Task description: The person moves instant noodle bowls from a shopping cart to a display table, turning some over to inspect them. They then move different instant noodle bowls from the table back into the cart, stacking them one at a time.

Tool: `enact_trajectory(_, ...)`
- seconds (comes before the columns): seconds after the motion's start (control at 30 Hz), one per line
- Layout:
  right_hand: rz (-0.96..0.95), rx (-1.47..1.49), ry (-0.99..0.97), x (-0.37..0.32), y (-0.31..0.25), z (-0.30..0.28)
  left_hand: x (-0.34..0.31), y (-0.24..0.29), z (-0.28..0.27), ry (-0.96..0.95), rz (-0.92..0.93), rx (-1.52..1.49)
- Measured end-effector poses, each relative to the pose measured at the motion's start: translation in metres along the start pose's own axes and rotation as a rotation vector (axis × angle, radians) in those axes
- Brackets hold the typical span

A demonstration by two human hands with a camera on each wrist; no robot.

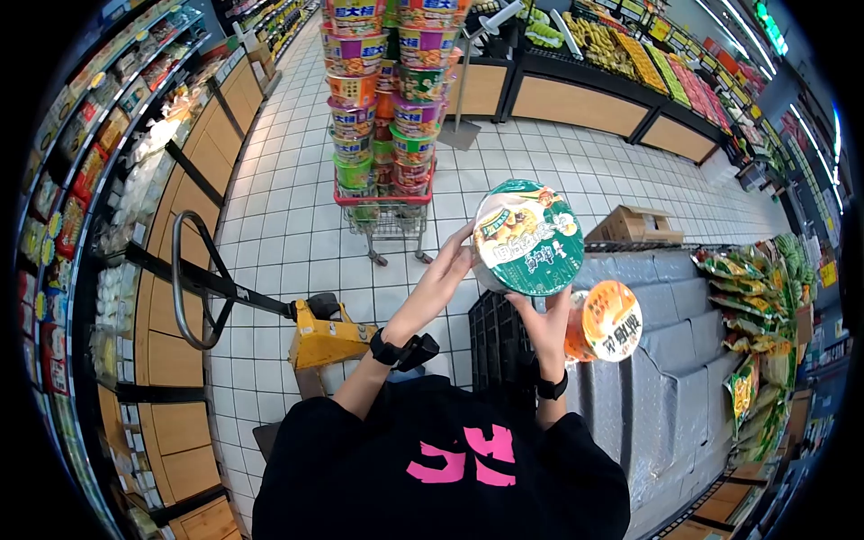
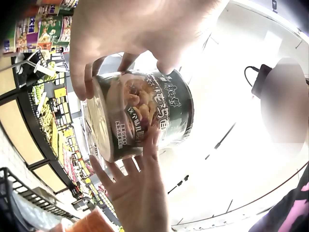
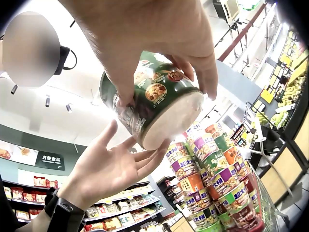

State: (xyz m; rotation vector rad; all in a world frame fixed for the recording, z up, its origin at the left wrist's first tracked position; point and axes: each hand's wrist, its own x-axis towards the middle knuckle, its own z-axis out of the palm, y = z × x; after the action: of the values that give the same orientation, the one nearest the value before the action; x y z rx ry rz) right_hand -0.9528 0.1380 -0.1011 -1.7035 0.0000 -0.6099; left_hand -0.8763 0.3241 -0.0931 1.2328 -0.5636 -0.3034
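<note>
In the head view a green noodle tub (image 1: 529,238) is held up in front of the chest, its lid toward the camera. My left hand (image 1: 438,286) grips its left side, and my right hand (image 1: 544,328) holds it from the lower right. The left wrist view shows the tub (image 2: 145,113) between the left hand (image 2: 130,34) and the right hand (image 2: 140,193), whose thumb lies on its wall. In the right wrist view, fingers of both hands touch the tub (image 3: 157,96). An orange tub (image 1: 612,321) stands just right of the right hand.
A trolley (image 1: 385,216) stacked with noodle tubs stands ahead. Grey padded covering (image 1: 657,378) and green packets (image 1: 742,387) lie at the right. A yellow pallet jack (image 1: 328,335) stands left, near shelves. An open cardboard box (image 1: 634,225) sits beyond the covering.
</note>
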Motion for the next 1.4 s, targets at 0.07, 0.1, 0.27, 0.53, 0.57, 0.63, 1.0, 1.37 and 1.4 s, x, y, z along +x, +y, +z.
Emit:
enact_trajectory(0.07,0.012,0.006,-0.033,0.011,0.0,0.021,-0.002,0.001,-0.026,0.029,-0.022,0.024)
enact_trajectory(0.1,0.022,0.012,-0.076,0.017,0.003,0.031,-0.004,0.005,-0.037,0.043,-0.024,0.034)
enact_trajectory(0.27,0.024,0.034,-0.268,0.037,0.018,0.084,-0.023,0.025,-0.088,0.17,-0.082,0.001)
enact_trajectory(0.53,0.058,-0.114,-0.654,0.057,0.033,0.169,-0.081,0.008,-0.168,0.381,-0.211,-0.019)
enact_trajectory(0.57,0.065,-0.114,-0.683,0.058,0.036,0.18,-0.088,0.005,-0.172,0.45,-0.216,-0.044)
enact_trajectory(0.63,0.084,-0.141,-0.776,0.061,0.047,0.201,-0.096,0.005,-0.178,0.588,-0.247,-0.089)
enact_trajectory(1.0,0.018,-0.132,-1.19,0.133,0.087,0.305,-0.095,-0.021,-0.235,0.946,-0.297,-0.144)
enact_trajectory(1.37,-0.232,-0.013,-1.321,0.242,0.106,0.372,-0.007,-0.002,-0.289,1.139,-0.013,-0.347)
enact_trajectory(1.4,-0.225,0.019,-1.346,0.247,0.105,0.377,-0.003,0.0,-0.293,1.166,-0.004,-0.351)
